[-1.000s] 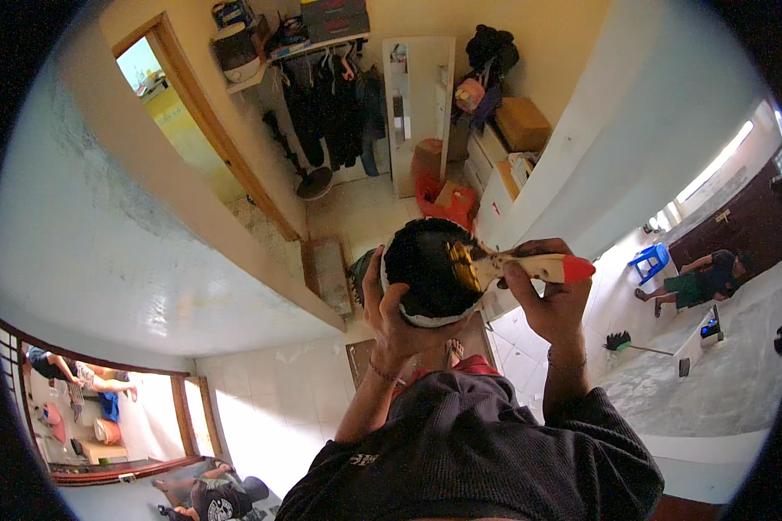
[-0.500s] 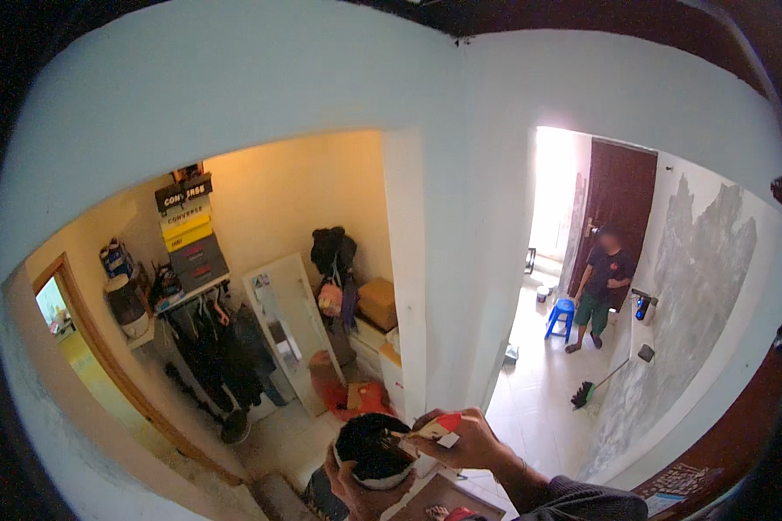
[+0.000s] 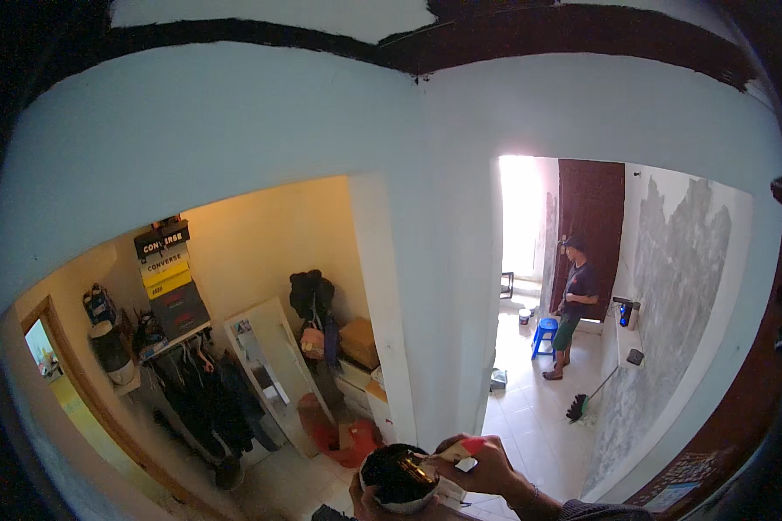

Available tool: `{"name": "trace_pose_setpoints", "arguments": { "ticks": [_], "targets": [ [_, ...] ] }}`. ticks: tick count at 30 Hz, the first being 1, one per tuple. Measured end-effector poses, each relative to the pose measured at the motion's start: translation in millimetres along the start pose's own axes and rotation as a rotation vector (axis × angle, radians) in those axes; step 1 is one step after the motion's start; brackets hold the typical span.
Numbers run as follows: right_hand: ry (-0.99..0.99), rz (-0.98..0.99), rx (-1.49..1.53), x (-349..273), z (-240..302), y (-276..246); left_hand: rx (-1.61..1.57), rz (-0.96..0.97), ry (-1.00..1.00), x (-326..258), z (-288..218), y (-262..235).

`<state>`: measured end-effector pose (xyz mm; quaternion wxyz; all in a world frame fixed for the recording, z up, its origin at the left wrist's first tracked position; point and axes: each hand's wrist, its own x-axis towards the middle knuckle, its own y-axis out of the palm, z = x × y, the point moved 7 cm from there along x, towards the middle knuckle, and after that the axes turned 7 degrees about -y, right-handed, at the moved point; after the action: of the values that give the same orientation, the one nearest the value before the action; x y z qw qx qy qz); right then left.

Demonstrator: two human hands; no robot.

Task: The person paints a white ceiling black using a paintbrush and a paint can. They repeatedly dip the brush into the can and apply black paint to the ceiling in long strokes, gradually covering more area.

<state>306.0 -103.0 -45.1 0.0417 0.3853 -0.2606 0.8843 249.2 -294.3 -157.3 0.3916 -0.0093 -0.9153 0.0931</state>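
At the bottom edge of the view, my left hand (image 3: 362, 501) is wrapped round the side of a small white tub (image 3: 407, 504) that holds very dark paint (image 3: 386, 474). My right hand (image 3: 493, 474) grips a paintbrush (image 3: 450, 452) with a pale and red handle. The bristle end rests at the right side of the tub's opening, over the dark paint and close to the rim. Overhead, a dark painted band (image 3: 321, 48) with an uneven edge runs along the top of the pale blue wall (image 3: 261, 113).
Through the left opening are hanging clothes (image 3: 202, 391), stacked shoe boxes (image 3: 174, 291) and a leaning mirror (image 3: 274, 369). Through the right one, a person (image 3: 573, 300) stands beside a blue stool (image 3: 544, 337), near a dark door (image 3: 593, 234). A broom (image 3: 582, 405) leans by the patchy grey wall (image 3: 682, 286).
My view has tilted upward, bringing more of the dark band into sight. Hands and tub sit lower and further right in the picture. The person by the door has turned sideways.
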Motion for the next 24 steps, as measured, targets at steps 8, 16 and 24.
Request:
{"name": "trace_pose_setpoints", "arguments": {
  "ticks": [8, 16, 24],
  "targets": [
    [-0.004, -0.043, -0.015, -2.3, -0.5, 0.1, 0.001, -0.009, 0.000, 2.8, -8.4, -4.2],
    [-0.038, 0.031, 0.008, -1.8, -8.4, 15.6, 0.023, -0.056, -0.004, 4.3, -10.7, -14.1],
    [-0.021, 0.071, 0.041, 2.8, -4.7, 26.8, 0.068, -0.120, -0.020, -5.0, -16.5, -26.2]
  ]
}}
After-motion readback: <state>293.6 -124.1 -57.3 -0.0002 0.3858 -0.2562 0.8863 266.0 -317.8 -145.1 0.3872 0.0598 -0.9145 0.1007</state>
